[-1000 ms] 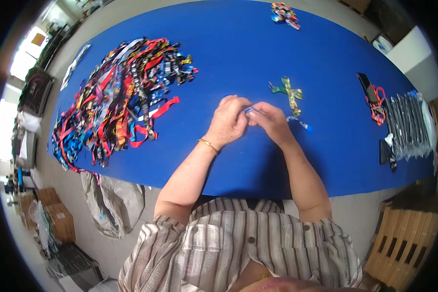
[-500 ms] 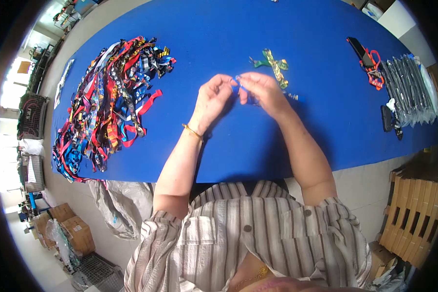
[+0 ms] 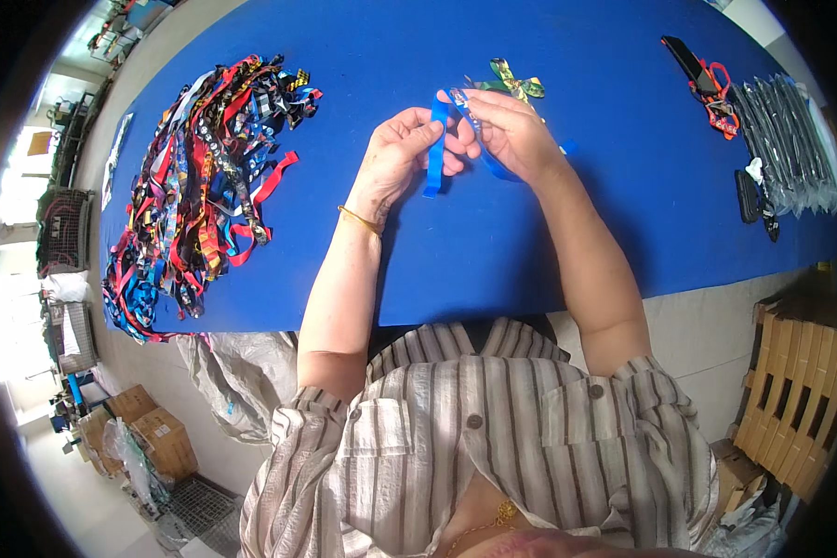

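A blue ribbon strap [image 3: 434,171] with a printed pattern on one part is stretched between my hands over the table. My left hand [image 3: 402,154] pinches it between thumb and fingers, and a short plain blue end hangs below the grip. My right hand [image 3: 519,139] is closed on the printed part, while another blue length loops down beneath its fingers. Just beyond the right hand lies a green and yellow patterned ribbon [image 3: 526,87], partly hidden by that hand.
A large heap of multicoloured straps [image 3: 209,177] covers the left of the blue table [image 3: 344,270]. At the right lie orange-red handled scissors [image 3: 714,84], a row of dark plastic-wrapped packs [image 3: 786,149] and a small black object [image 3: 746,195]. A wooden pallet [image 3: 795,391] stands on the floor.
The blue strap was bunched at my fingertips; now a flat end hangs from my left hand and a loop shows under my right. Both hands appear slightly higher in the picture.
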### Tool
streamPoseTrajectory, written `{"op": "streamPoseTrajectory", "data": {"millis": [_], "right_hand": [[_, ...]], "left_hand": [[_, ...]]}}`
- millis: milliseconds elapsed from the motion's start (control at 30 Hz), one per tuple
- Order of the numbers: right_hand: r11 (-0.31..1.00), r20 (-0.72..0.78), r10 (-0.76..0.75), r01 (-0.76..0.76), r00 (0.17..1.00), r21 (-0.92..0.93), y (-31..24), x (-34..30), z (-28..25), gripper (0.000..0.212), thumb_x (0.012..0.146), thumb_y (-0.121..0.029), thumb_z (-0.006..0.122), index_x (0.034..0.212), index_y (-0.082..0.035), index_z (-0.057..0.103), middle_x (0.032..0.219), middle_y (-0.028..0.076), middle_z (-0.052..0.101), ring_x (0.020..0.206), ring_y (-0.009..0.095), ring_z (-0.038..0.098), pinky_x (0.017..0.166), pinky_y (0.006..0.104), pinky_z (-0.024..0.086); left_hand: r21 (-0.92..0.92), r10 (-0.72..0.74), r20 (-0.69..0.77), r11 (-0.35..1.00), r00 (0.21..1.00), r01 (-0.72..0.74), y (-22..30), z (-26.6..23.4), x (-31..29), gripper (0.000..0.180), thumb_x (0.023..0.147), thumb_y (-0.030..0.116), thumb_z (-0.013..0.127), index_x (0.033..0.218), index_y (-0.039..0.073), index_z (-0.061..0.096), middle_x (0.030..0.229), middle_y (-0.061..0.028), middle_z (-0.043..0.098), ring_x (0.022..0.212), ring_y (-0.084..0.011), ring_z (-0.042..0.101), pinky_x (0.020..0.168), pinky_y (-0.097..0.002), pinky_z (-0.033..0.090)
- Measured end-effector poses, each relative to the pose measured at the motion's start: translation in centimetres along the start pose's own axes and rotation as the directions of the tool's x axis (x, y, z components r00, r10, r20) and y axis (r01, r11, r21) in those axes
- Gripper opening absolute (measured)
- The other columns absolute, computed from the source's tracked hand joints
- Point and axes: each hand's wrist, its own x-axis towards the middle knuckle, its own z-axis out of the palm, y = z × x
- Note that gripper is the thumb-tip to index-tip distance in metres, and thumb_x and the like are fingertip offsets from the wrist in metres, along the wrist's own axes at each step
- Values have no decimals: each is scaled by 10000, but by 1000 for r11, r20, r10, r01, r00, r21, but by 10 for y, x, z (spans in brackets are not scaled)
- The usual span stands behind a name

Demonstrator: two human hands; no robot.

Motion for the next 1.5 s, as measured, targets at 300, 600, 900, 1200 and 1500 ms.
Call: {"op": "streamPoseTrajectory", "data": {"millis": [300,600,900,1200,1500], "right_hand": [[957,23,42,-34,999,-288,4,1,3,303,990,-226,527,1135,24,618,875,91,683,762,145,649,643,235,470],[931,-38,26,-38,999,-363,9,2,11,220,965,-241,609,1027,-34,653,871,24,683,716,79,580,647,212,443],[932,-174,-70,3,982,-363,13,3,8,195,901,-218,717,973,-42,676,826,-19,642,710,55,527,641,200,420],[927,-236,-130,33,963,-373,16,4,9,160,901,-100,721,973,21,646,880,81,697,784,102,663,706,227,543],[925,-197,-202,120,959,-362,30,9,6,126,901,-77,718,954,14,648,851,73,702,767,97,666,688,222,545]], "left_hand": [[-4,28,-176,1000,984,-29,-2,0,-8,155,988,132,578,1082,16,618,903,-76,695,771,-154,656,736,-267,513],[47,136,-166,990,977,-130,-15,-13,-6,144,962,117,639,1041,-2,617,830,-88,694,668,-132,632,637,-254,520],[151,52,-176,988,983,-25,-13,-7,-7,195,943,62,644,1111,-34,627,807,-111,696,602,-129,615,595,-263,527],[204,-32,-184,977,982,70,-18,-5,-8,183,949,52,616,1120,-10,642,789,-106,690,566,-118,599,569,-253,522],[206,-21,-144,977,989,51,-13,0,-9,172,968,171,646,1021,8,658,725,-52,657,518,-98,564,533,-228,494]]}}
